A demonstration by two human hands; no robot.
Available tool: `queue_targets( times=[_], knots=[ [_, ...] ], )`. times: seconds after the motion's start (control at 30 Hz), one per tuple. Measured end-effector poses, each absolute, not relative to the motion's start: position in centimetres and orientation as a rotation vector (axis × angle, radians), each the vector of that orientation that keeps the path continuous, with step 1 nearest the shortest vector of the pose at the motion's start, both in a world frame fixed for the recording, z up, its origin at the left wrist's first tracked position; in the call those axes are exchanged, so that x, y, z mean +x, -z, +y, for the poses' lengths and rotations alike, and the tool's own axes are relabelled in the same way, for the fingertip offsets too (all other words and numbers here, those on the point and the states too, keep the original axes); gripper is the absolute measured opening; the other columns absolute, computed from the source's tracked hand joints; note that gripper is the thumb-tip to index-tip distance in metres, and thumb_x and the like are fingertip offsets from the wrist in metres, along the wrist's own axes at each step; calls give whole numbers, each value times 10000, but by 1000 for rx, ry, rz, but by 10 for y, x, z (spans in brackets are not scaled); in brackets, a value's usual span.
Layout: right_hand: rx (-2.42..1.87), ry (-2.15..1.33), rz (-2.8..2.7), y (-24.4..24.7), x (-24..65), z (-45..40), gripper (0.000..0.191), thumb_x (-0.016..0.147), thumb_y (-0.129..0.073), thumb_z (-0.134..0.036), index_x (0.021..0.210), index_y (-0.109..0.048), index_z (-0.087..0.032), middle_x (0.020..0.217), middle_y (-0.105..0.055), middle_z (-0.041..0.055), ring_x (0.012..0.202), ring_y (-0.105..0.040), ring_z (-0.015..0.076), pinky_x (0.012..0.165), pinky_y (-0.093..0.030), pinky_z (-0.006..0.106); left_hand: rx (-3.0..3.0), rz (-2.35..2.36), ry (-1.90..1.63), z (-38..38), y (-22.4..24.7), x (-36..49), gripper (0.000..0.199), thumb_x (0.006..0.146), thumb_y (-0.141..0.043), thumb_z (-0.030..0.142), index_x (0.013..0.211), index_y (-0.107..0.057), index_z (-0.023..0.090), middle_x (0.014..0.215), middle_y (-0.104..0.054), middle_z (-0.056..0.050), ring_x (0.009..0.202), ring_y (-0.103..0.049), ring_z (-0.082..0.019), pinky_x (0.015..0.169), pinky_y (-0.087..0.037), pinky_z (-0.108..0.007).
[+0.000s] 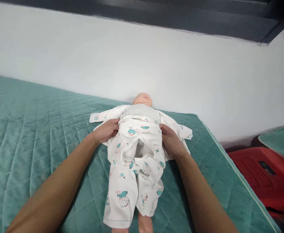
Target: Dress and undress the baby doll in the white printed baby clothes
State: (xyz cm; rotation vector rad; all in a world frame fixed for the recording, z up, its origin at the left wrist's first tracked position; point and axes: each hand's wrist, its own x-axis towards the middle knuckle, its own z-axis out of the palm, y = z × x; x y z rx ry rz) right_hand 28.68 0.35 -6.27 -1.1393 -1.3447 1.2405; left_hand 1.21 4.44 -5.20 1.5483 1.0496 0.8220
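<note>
A baby doll [142,99] lies on its back on a green quilted cover [47,129], head toward the wall. White printed trousers [124,174] with an open crotch cover its legs and reach high on its torso; its feet show below the cuffs. A white printed jacket [172,124] lies spread open under it, sleeves out to both sides. My left hand [107,130] has its fingers closed at the left side of the waistband. At the right side of the waistband, my right hand [171,139] pinches the trousers' edge.
A pale wall [132,61] rises behind the doll's head, with a dark ledge [156,16] above it. Beyond the cover's right edge stands a red plastic object [260,174], with another piece of green quilted cloth [281,142] by it.
</note>
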Motion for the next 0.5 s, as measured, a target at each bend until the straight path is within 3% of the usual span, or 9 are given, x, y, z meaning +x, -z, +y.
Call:
queue_targets(
  times=[0.2, 0.33, 0.5],
  knots=[
    [-1350, -1011, -1502, 58, 286, 5, 125, 711, -644, -221, 799, -555, -212, 804, -657, -14, 728, -550, 157, 639, -432, 262, 1728, 972, -700, 39, 41, 9, 367, 701, -598, 222, 1048, -696, 155, 1035, -733, -67, 1013, -646, -278, 891, -524, -364],
    [-1492, -872, -1525, 60, 286, 8, 117, 708, -623, -226, 816, -581, -210, 819, -682, 10, 739, -583, 179, 641, -447, 277, 1810, 959, -741, 37, 37, 12, 375, 706, -599, 203, 1065, -705, 172, 1128, -717, -59, 1106, -614, -283, 970, -490, -354],
    [-1494, -926, -1538, 63, 287, 10, 227, 720, -596, -229, 937, -655, -203, 914, -731, 52, 768, -635, 208, 664, -489, 300, 1588, 1010, -871, 37, 47, 20, 294, 726, -605, 250, 974, -732, 159, 1058, -736, -76, 1020, -654, -279, 946, -505, -377]
  ],
)
